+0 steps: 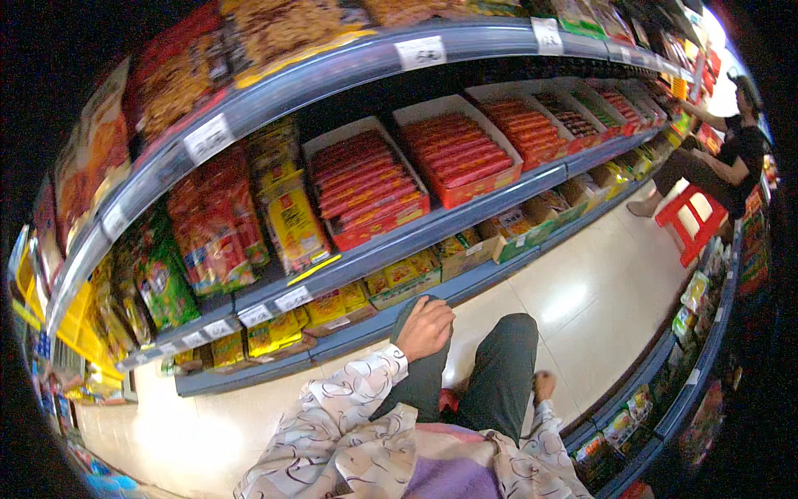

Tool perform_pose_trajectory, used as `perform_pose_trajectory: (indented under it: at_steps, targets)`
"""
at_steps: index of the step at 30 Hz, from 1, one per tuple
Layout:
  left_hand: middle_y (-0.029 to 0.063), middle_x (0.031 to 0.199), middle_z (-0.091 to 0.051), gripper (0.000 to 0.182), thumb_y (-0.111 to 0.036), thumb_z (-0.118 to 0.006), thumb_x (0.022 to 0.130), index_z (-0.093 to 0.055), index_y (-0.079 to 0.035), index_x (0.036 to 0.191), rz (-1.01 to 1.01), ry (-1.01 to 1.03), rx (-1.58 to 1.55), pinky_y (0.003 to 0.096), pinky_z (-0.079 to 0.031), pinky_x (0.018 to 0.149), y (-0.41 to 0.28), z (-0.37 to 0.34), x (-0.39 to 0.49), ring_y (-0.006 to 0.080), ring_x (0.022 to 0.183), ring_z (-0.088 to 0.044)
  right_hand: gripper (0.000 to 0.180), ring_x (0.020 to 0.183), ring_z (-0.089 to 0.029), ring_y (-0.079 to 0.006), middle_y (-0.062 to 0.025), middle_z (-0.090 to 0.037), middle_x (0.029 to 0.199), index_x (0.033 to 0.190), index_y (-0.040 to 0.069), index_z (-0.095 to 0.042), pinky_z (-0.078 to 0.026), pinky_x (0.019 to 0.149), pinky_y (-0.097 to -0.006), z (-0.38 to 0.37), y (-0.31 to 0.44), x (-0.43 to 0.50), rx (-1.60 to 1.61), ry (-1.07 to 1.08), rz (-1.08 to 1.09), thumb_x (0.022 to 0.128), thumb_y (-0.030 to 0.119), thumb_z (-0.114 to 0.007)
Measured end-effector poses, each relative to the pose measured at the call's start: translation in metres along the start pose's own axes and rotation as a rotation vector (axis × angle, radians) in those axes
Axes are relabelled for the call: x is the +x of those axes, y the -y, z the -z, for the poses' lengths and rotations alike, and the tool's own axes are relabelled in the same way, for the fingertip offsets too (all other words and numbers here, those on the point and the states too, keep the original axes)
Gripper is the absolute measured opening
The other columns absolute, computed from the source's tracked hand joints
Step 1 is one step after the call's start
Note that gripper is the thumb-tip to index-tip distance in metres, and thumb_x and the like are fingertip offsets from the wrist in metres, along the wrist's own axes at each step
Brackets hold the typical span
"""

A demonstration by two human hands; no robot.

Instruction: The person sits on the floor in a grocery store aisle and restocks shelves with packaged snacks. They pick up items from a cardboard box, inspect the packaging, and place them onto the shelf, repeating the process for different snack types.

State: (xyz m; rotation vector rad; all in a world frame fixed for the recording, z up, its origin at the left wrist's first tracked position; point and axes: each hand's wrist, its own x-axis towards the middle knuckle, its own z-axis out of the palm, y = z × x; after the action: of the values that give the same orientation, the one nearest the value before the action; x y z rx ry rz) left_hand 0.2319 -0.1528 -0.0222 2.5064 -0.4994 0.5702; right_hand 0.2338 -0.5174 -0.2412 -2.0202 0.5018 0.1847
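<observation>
My left hand (426, 329) rests on my left knee, its fingers loosely bent, with nothing seen in it. My right hand (544, 385) hangs low beside my right knee, small and blurred; its fingers are partly hidden. Both knees are bent, in dark trousers (505, 368). Ahead of my left hand, a lower shelf bears cartons of yellow packets (402, 271). On the shelf above stand an open carton of red-wrapped packs (368, 181) and a second carton of red packs (458, 150), beside a yellow packet (293, 221).
Price tags line the grey shelf edge (399, 240). Green and red bags (215, 224) stand at left. Along the tiled aisle (561, 299), a person in dark clothes (739, 146) sits near a red stool (692, 218). Another low shelf (679, 374) runs along my right.
</observation>
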Motion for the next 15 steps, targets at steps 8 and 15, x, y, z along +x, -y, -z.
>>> perform_pose_trajectory:
  at_steps: [8, 15]
  targets:
    - [0.0157, 0.083, -0.053, 0.018, 0.003, -0.057, 0.067, -0.056, 0.001, 0.085, -0.039, -0.582, 0.177, 0.0392, -0.042, 0.07, 0.019, 0.114, 0.05, 0.0327, 0.078, -0.049, 0.009, 0.061, -0.05, -0.0105, -0.0048, -0.054, 0.073, 0.087, -0.001, -0.054, -0.042, 0.056, -0.0224, -0.014, 0.258, -0.058, 0.667, -0.069, 0.502, 0.081, 0.004, -0.05]
    - [0.0196, 0.098, -0.051, 0.025, -0.017, -0.057, 0.078, -0.056, 0.001, 0.094, 0.455, -0.278, 0.539, 0.0436, -0.04, 0.082, 0.103, 0.16, 0.063, 0.0377, 0.097, -0.046, 0.011, 0.059, -0.055, -0.0116, -0.007, -0.061, 0.073, 0.089, 0.0, -0.057, -0.045, 0.057, -0.0229, -0.092, 0.305, -0.094, 0.788, 0.437, 0.479, 0.082, 0.006, -0.052]
